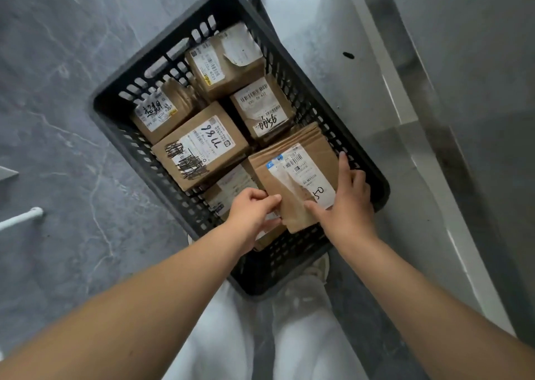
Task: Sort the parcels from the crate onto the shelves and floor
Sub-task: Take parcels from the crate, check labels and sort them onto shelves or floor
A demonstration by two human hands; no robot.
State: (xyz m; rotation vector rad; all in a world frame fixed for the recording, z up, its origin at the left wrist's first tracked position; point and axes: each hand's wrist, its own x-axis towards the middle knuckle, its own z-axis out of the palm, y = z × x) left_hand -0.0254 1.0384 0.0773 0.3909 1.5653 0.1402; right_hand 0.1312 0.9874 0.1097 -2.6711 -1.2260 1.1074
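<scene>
Nearest to us, our white trousers [220, 336] stand against the crate's near corner. Above them our left hand [254, 208] pinches the lower left edge of the flat parcel [292, 177] between thumb and curled fingers. Our right hand [347, 203] grips its right side, thumb across the label and forefinger along the edge. The parcel sits tilted at the near right of the black crate [173, 188], on top of other parcels.

We judge it light and thin, a card mailer that may bend if held by one corner, so holding opposite edges suits it. The brown face looks dry, not slippery.

The crate wall rises just beside our right hand, so we should lift straight up before swinging. Further in, the box marked 7786 [199, 148] and the box marked 0056 [260, 110] lie packed close, with little room between. Beyond the rim the grey floor [58, 119] opens wide to the left, while a pale ledge [419, 136] hems in the right.
</scene>
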